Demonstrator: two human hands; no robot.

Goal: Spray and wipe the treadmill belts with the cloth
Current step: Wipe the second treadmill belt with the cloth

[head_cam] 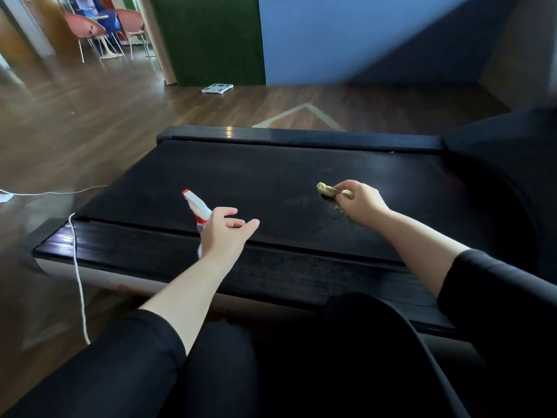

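The black treadmill belt [271,176] lies crosswise in front of me. A white spray bottle with a red trigger head [196,207] stands at the belt's near edge, by the ribbed side rail [126,242]. My left hand [224,233] is right beside it and covers its body, with the fingers stretched out to the right and curled round nothing. Whether the hand touches the bottle cannot be told. My right hand [360,203] grips a crumpled yellowish cloth [327,190] just over the middle of the belt.
A white cord [79,273] runs down the treadmill's left end onto the wooden floor. A white scale [217,88] lies on the floor beyond the treadmill. Pink chairs [90,28] stand at the far left. The treadmill's dark housing [506,152] rises on the right.
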